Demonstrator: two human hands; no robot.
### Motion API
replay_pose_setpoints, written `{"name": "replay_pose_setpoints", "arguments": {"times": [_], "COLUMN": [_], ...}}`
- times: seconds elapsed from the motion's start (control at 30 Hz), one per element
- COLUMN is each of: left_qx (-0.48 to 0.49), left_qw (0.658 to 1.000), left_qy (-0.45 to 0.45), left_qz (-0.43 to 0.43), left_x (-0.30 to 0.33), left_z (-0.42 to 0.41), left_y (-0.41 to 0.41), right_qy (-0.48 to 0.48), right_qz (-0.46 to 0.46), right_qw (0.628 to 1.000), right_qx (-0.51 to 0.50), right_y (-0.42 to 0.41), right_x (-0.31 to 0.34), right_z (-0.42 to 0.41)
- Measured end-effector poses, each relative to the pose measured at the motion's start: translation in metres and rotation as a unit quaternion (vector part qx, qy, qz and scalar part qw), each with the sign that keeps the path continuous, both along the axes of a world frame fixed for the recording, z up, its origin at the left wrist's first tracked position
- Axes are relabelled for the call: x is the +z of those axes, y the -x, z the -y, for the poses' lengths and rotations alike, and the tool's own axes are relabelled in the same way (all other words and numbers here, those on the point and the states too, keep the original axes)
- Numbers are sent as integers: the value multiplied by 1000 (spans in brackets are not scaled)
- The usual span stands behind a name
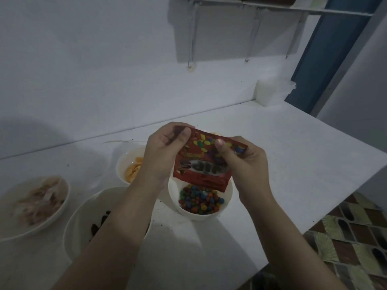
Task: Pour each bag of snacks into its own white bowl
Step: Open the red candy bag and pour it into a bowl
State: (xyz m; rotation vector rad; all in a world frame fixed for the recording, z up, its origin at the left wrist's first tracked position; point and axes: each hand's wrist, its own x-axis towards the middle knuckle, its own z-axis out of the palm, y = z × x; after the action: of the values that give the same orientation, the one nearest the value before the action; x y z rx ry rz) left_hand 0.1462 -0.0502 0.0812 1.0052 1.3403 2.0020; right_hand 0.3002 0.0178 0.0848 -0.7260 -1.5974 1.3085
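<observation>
A red candy bag (204,164) hangs upside down, its mouth just over a white bowl (227,193) that holds many coloured candies (201,200). My left hand (163,151) pinches the bag's upper left corner. My right hand (244,164) pinches its upper right edge, thumb on the front. Behind my left wrist stands a white bowl (123,162) with orange chips. A larger white bowl (77,220) with dark pieces lies under my left forearm. At the far left sits a white bowl (62,201) with pale pinkish snacks.
The white counter (282,164) ends at the right, with patterned floor tiles (356,237) below. A white container (270,93) stands at the back right corner against the wall. A metal rack (272,8) hangs overhead. Dark crumbs dot the counter near the bowls.
</observation>
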Motion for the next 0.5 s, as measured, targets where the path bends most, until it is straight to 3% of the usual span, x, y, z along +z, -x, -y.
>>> {"name": "replay_pose_setpoints", "arguments": {"times": [0.07, 0.17, 0.23, 0.37, 0.5], "left_qx": [-8, 4, 8, -6, -46], "left_qw": [999, 995, 995, 979, 959], "left_qy": [-13, -33, -26, -20, -2], "left_qz": [48, 92, 99, 200, 280], "left_x": [1, 2, 2, 5, 6], "left_z": [-4, -7, -9, -22, -41], "left_y": [-2, -3, -5, -18, -48], "right_qy": [24, 6, 0, 15, 96], "right_qz": [14, 191, 255, 194, 42], "right_qw": [999, 980, 966, 981, 994], "right_qx": [25, 47, 37, -9, -40], "right_y": [-2, -10, -15, -41, -85], "right_x": [-11, -37, -46, -41, -32], "right_z": [1, -2, -2, -12, -21]}}
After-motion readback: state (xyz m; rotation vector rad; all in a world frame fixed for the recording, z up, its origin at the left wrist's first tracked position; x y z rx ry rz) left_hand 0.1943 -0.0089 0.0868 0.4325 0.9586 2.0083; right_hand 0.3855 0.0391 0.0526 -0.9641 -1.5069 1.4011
